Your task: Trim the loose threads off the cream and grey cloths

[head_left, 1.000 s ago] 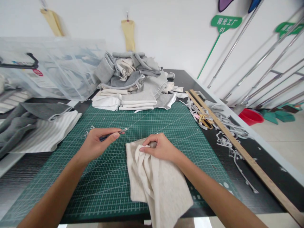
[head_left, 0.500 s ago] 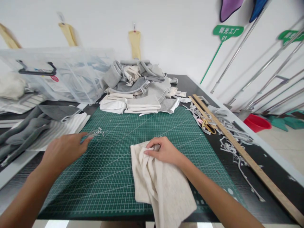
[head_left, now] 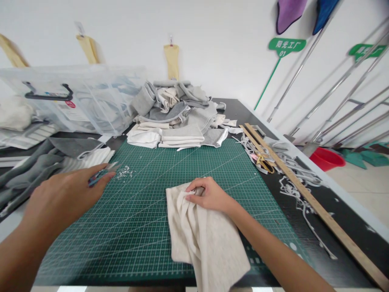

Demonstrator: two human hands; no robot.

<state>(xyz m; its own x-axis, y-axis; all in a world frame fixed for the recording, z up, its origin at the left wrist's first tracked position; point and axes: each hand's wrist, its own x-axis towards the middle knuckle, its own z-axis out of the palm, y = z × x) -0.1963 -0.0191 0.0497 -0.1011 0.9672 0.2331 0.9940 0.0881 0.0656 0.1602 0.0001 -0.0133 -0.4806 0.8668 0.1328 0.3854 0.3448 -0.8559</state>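
Observation:
A crumpled cream cloth lies on the green cutting mat and hangs over the near table edge. My right hand rests on its top edge, fingers curled into the fabric. My left hand is over the mat's left side, holding a thin blue-handled tool whose tip points at a small heap of white scraps.
A pile of grey and white fabric sits at the mat's far end. Grey and striped cloths lie left, below a clear plastic bin. Right of the mat are a long wooden ruler, scissors and fabric strips.
My left hand carried the tool from the mat's middle, beside the cloth, out to the left side near the scraps. My right hand stayed on the cloth.

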